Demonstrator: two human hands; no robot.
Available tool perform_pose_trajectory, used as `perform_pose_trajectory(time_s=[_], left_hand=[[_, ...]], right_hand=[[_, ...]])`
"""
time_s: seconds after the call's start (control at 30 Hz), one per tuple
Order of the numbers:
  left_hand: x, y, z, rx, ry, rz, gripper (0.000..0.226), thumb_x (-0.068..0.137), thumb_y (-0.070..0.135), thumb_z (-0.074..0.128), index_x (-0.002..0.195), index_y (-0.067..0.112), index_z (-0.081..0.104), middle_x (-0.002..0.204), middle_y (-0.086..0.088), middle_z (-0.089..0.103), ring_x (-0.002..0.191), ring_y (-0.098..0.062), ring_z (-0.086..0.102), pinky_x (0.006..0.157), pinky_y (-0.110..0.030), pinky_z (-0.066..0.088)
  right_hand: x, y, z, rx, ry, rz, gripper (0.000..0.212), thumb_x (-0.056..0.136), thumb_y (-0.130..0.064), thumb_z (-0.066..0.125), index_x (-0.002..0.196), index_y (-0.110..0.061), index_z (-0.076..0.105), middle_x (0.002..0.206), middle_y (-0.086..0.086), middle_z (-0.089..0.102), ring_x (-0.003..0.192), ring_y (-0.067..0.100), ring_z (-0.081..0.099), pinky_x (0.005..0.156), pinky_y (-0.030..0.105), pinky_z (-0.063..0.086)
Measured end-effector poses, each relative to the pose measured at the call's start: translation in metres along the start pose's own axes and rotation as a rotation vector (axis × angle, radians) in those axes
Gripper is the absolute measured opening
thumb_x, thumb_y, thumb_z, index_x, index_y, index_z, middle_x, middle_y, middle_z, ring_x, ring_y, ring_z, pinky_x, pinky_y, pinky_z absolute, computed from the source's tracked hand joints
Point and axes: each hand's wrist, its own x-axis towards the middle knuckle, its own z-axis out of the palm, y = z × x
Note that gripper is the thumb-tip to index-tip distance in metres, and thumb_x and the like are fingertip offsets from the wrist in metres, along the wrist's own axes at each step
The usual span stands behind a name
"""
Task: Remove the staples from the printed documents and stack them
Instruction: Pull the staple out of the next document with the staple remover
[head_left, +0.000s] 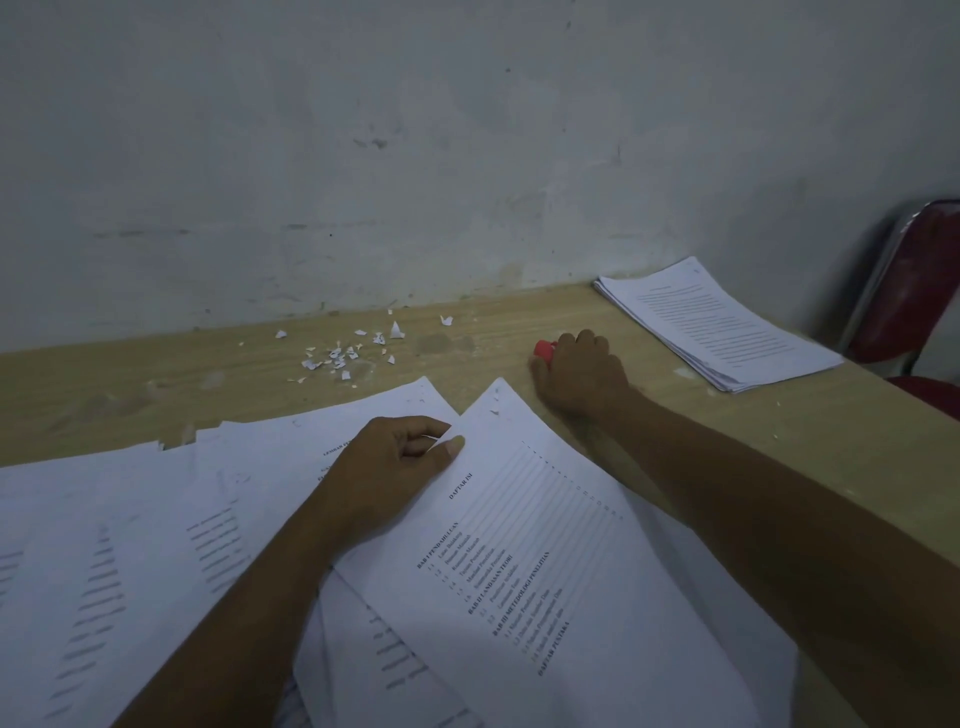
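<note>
Meanwhile we worked among loose printed documents (171, 519) on the wooden table (156, 374).

Our left hand (395, 462) pinched the edge of the "DAFTAR ISI" page (545, 545) between thumb and fingers. Our right hand (579, 376) was closed around a small red object (544, 349), possibly the staple remover. A neat stack of pages (717, 327) lay at the far right corner, with paper scraps (348, 353) near the wall (415, 130).

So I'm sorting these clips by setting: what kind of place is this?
Probably a plain office or study room: a wooden desk against a bare scuffed wall, printed papers stacked on it, and a red chair beside it.
</note>
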Motion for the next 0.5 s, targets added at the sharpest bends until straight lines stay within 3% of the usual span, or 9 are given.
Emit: perform_pose_trajectory(time_s=[0.1, 0.17, 0.23, 0.33, 0.5], left_hand=[[0.002, -0.003, -0.001, 0.011, 0.006, -0.014, 0.005, 0.091, 0.036, 0.066, 0.095, 0.033, 0.068, 0.082, 0.018, 0.076, 0.08, 0.006, 0.069, 0.072, -0.014, 0.047], [0.003, -0.005, -0.001, 0.021, 0.005, -0.013, 0.008, 0.091, 0.036, 0.066, 0.097, 0.033, 0.069, 0.083, 0.018, 0.076, 0.08, 0.006, 0.069, 0.072, -0.015, 0.047], [0.003, -0.005, -0.001, 0.022, -0.01, -0.009, 0.011, 0.092, 0.036, 0.065, 0.098, 0.03, 0.071, 0.083, 0.017, 0.076, 0.078, 0.003, 0.071, 0.071, -0.015, 0.05], [0.002, -0.005, -0.001, 0.024, -0.037, -0.006, 0.017, 0.093, 0.036, 0.063, 0.102, 0.025, 0.073, 0.084, 0.015, 0.076, 0.077, -0.001, 0.072, 0.073, -0.02, 0.052], [0.003, -0.007, 0.0, 0.002, -0.023, -0.013, 0.017, 0.092, 0.037, 0.064, 0.104, 0.026, 0.071, 0.086, 0.015, 0.076, 0.081, 0.0, 0.072, 0.075, -0.019, 0.051]], right_hand=[[0.004, -0.004, -0.003, 0.143, -0.007, -0.03, 0.056, 0.102, -0.049, 0.026, 0.119, -0.003, 0.052, 0.117, 0.019, 0.053, 0.111, 0.035, 0.051, 0.093, 0.043, 0.044], [0.006, -0.01, -0.009, 0.339, 0.003, -0.035, 0.056, 0.101, -0.051, 0.025, 0.09, -0.005, 0.054, 0.09, 0.016, 0.056, 0.087, 0.031, 0.057, 0.075, 0.035, 0.044], [0.005, -0.022, -0.02, 0.586, -0.025, -0.004, 0.054, 0.102, -0.047, 0.029, 0.07, -0.009, 0.047, 0.069, 0.008, 0.051, 0.065, 0.024, 0.052, 0.064, 0.031, 0.038], [0.0, -0.041, -0.034, 0.85, -0.084, 0.04, 0.048, 0.098, -0.047, 0.032, 0.07, -0.01, 0.044, 0.067, 0.008, 0.046, 0.061, 0.022, 0.046, 0.063, 0.032, 0.038], [-0.006, -0.063, -0.042, 1.054, -0.148, 0.029, 0.049, 0.089, -0.05, 0.024, 0.084, -0.01, 0.051, 0.079, 0.013, 0.055, 0.071, 0.028, 0.058, 0.069, 0.04, 0.047]])
